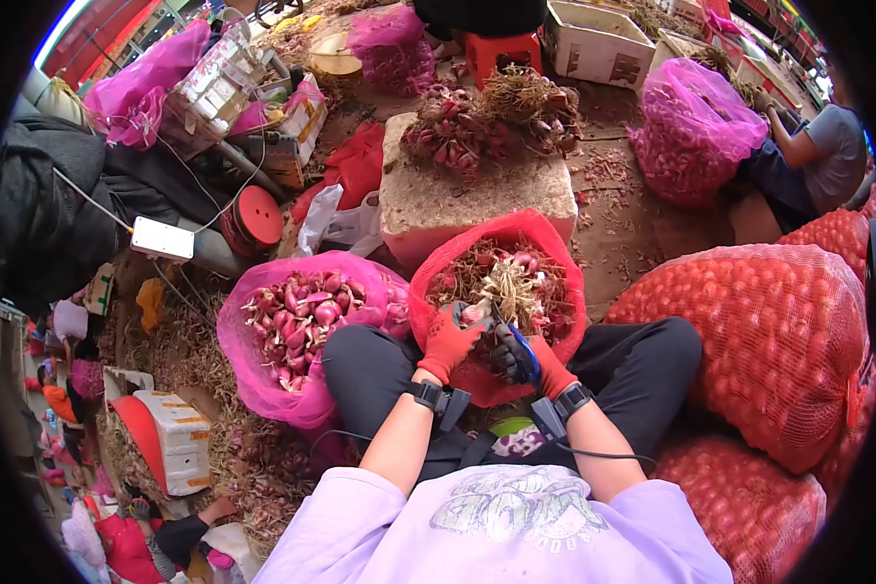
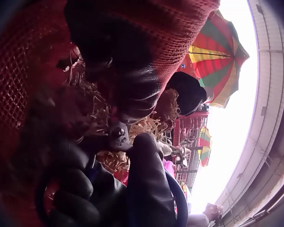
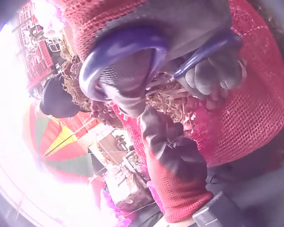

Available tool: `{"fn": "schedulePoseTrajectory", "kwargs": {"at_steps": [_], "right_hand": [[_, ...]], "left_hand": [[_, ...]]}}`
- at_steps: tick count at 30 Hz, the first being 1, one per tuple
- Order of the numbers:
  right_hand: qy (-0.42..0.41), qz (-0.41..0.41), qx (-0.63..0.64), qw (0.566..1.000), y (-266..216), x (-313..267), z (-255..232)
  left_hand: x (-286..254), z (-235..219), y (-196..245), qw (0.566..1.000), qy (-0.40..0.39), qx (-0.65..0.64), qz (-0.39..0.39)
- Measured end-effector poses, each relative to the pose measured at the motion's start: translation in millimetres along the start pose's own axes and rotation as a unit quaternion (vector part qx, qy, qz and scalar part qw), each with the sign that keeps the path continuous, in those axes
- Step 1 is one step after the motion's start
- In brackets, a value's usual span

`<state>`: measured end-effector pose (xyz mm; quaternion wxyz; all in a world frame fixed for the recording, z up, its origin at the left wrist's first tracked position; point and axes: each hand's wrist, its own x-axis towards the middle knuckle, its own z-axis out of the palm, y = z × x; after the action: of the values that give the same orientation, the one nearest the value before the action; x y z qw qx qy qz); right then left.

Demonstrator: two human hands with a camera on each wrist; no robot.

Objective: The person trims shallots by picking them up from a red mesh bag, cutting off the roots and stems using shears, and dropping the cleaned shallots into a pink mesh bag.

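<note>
In the head view my left hand [image 1: 450, 343], in a red glove with a dark palm, grips a pale pinkish shallot [image 1: 475, 313] over a red mesh bag [image 1: 436, 282]. Close beside it my right hand [image 1: 543, 364], gloved alike, holds scissors [image 1: 525, 354] with blue handles. The right wrist view shows a scissor handle loop [image 3: 91, 71] around the thumb. The scissors' pivot [image 2: 117, 134] sits right at the left fingertips in the left wrist view. Dried stems and roots [image 1: 512, 292] with several shallots lie in the bag. The blade tips are hidden.
Left of the knees, a pink mesh bag [image 1: 253, 384] holds loose shallots. Ahead stands a pale foam block [image 1: 409, 209] bearing shallot bunches [image 1: 457, 131]. Full red mesh sacks [image 1: 749, 331] crowd the right side. Another person [image 1: 832, 146] sits at the far right.
</note>
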<state>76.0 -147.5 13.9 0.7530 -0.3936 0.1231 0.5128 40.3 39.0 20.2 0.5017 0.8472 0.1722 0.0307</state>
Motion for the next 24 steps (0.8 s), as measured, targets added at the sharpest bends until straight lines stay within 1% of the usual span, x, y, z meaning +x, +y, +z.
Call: {"fn": "schedulePoseTrajectory", "kwargs": {"at_steps": [1, 2, 3, 4, 5, 6, 7, 8, 11, 12, 13, 14, 15, 16, 18, 19, 20, 21, 22, 23, 24], "right_hand": [[0.039, -0.044, -0.085, 0.995, -1, 4, -6], [0.078, -0.088, -0.169, 0.979, -3, 8, -13], [0.144, -0.057, -0.15, 0.976, -11, 12, -18], [0.191, -0.103, -0.209, 0.954, -11, 31, -39], [0.235, -0.149, -0.264, 0.923, -12, 47, -61], [0.214, -0.114, -0.241, 0.94, -28, 38, -60], [0.193, -0.078, -0.216, 0.954, -42, 26, -57], [0.166, -0.066, -0.254, 0.95, -45, 23, -67], [0.188, -0.132, -0.407, 0.884, -31, 6, -69], [0.171, -0.138, -0.42, 0.881, -35, -20, -39], [0.155, -0.128, -0.375, 0.905, -36, -39, -19], [0.126, -0.128, -0.286, 0.941, -32, -51, -4], [0.097, -0.128, -0.193, 0.968, -26, -57, 5], [0.117, -0.169, -0.249, 0.946, -20, -54, 12], [0.155, -0.25, -0.36, 0.885, -12, -45, 17], [0.158, -0.258, -0.367, 0.88, -6, -39, 11], [0.159, -0.265, -0.374, 0.874, 2, -28, 3], [0.16, -0.271, -0.382, 0.869, 10, -19, -3], [0.159, -0.32, -0.402, 0.843, 17, -12, -9], [0.149, -0.299, -0.371, 0.866, 16, -15, -6], [0.138, -0.276, -0.339, 0.889, 13, -22, 2]], "left_hand": [[-2, -1, 0, 1.0, -0.001, -0.005, -0.01], [-4, -1, 1, 1.0, -0.001, -0.01, -0.02], [-6, -1, 1, 0.999, -0.002, -0.016, -0.028], [8, 17, -56, 0.986, -0.081, -0.14, -0.031], [6, 14, -46, 0.947, -0.111, -0.289, -0.083], [1, 9, -25, 0.883, -0.139, -0.428, -0.134], [-5, 3, -6, 0.795, -0.165, -0.555, -0.182], [-6, -7, 3, 0.754, -0.21, -0.588, -0.203], [-16, -11, 30, 0.672, -0.25, -0.672, -0.183], [-15, -11, 25, 0.634, -0.285, -0.69, -0.202], [-17, -7, 22, 0.654, -0.275, -0.674, -0.203], [-20, -2, 19, 0.674, -0.266, -0.658, -0.206], [-23, 3, 14, 0.693, -0.257, -0.64, -0.209], [-19, 14, -3, 0.659, -0.298, -0.665, -0.185], [-23, 33, -15, 0.7, -0.244, -0.642, -0.195], [-24, 39, -21, 0.719, -0.217, -0.63, -0.198], [-21, 43, -34, 0.72, -0.231, -0.637, -0.153], [-21, 46, -43, 0.744, -0.22, -0.61, -0.157], [-20, 48, -52, 0.768, -0.208, -0.584, -0.16], [-23, 46, -48, 0.791, -0.201, -0.555, -0.16], [-28, 40, -32, 0.813, -0.194, -0.526, -0.16]]}}
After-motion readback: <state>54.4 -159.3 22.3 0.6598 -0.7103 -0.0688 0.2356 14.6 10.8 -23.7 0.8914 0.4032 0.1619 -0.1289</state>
